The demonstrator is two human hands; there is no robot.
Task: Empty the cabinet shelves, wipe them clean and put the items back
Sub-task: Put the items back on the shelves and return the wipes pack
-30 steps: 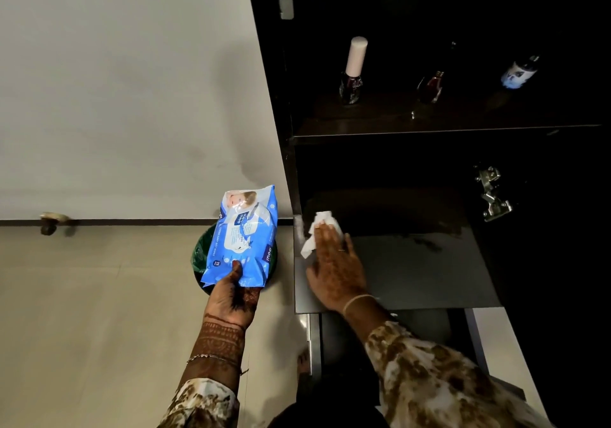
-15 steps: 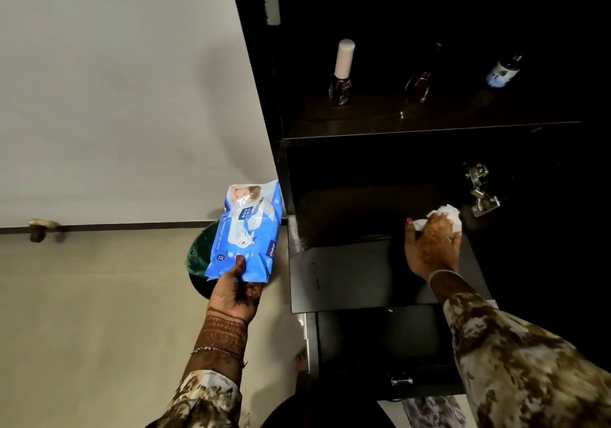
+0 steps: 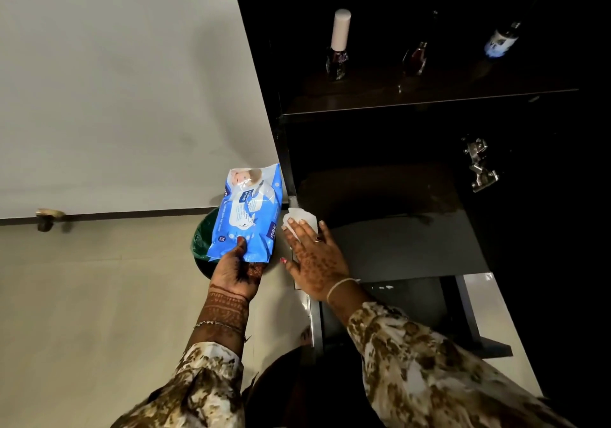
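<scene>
The right hand [image 3: 314, 262] presses flat, fingers straight, on a white wipe [image 3: 299, 220] at the lower shelf's [image 3: 413, 245] left edge. Just left of it, the left hand [image 3: 236, 270] grips a blue wipes pack [image 3: 248, 212] by its near end.

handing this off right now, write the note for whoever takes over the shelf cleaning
Left hand: grips the blue plastic pack of wet wipes above the dark green bin.
Right hand: flat, fingers straight, pressing a white wipe onto the left end of the dark lower shelf.
Done: the lower shelf shows no items; wiping is under way.
Left: the dark upper shelf holds a pink-capped bottle, a dark red bottle and a white-labelled bottle. Take them out, wipe there, put the items back.
</scene>
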